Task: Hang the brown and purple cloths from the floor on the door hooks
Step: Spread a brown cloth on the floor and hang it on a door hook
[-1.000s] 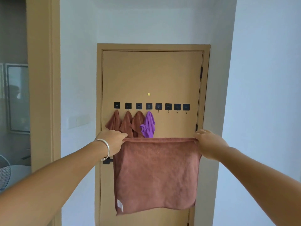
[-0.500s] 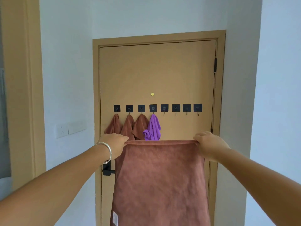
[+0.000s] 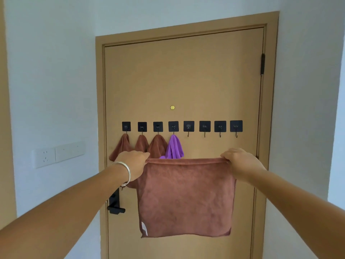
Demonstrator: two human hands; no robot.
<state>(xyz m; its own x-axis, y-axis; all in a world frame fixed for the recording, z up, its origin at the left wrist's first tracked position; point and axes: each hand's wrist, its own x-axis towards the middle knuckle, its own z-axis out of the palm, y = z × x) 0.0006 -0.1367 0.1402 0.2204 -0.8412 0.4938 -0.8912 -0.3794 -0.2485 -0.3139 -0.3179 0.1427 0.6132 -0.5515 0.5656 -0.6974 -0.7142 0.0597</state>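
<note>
So the person is holding a brown cloth (image 3: 185, 197) stretched flat in front of the door (image 3: 183, 75); the left hand (image 3: 133, 164) is pinching the top left corner and the right hand (image 3: 240, 161) is pinching the top right corner, fingers curled over the hem on both sides, so both hands are gripping the cloth, not resting on it. The cloth is hanging below the row of hooks and not touching any of them yet. The first four hooks from the left are already taken: three brown cloths (image 3: 156, 146) and one purple cloth (image 3: 174, 147); the fifth hook (image 3: 188, 128) is looking like the next free one, with three more empty to its right. My guess for doing this well: holding it spread wide like this isn't going to catch on a small hook, so I'd be bunching one corner or the middle of the top hem into a small fold, lifting it above the hook tip and dropping it over; keeping one hand supporting the weight until it's sitting properly, since thick towel fabric is probably going to slip off a shallow hook; also watching not to knock the purple one next door.
</note>
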